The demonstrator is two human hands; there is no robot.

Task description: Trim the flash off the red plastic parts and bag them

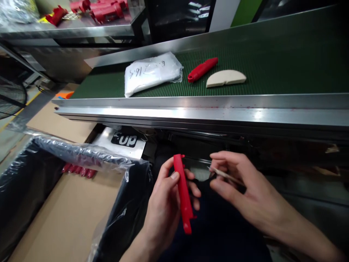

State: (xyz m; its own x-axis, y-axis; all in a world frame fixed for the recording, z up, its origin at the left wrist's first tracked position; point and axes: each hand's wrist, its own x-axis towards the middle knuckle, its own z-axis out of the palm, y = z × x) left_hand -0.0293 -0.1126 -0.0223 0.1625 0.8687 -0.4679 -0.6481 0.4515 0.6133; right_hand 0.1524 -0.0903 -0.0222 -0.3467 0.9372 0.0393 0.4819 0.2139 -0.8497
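Observation:
My left hand (pixel 167 196) grips a long, narrow red plastic part (pixel 183 193) with small tabs along its right edge. The part is held nearly upright, thumb on its face. To the right, my right hand (pixel 242 185) pinches a thin pale stick-like tool (pixel 225 175) whose small tip points toward the red part. A gap separates the tool from the part. Beyond both hands, a red elongated plastic piece (pixel 203 70) lies on the green conveyor belt (pixel 268 62), beside a cream half-moon block (pixel 226 78).
A white plastic bag (pixel 152 74) with handwriting lies on the belt. The conveyor's metal rail (pixel 196 109) runs between belt and hands. At lower left stands a plastic-lined box (pixel 124 203) with several red parts (pixel 79 170). More red parts (pixel 106 11) sit on a metal shelf.

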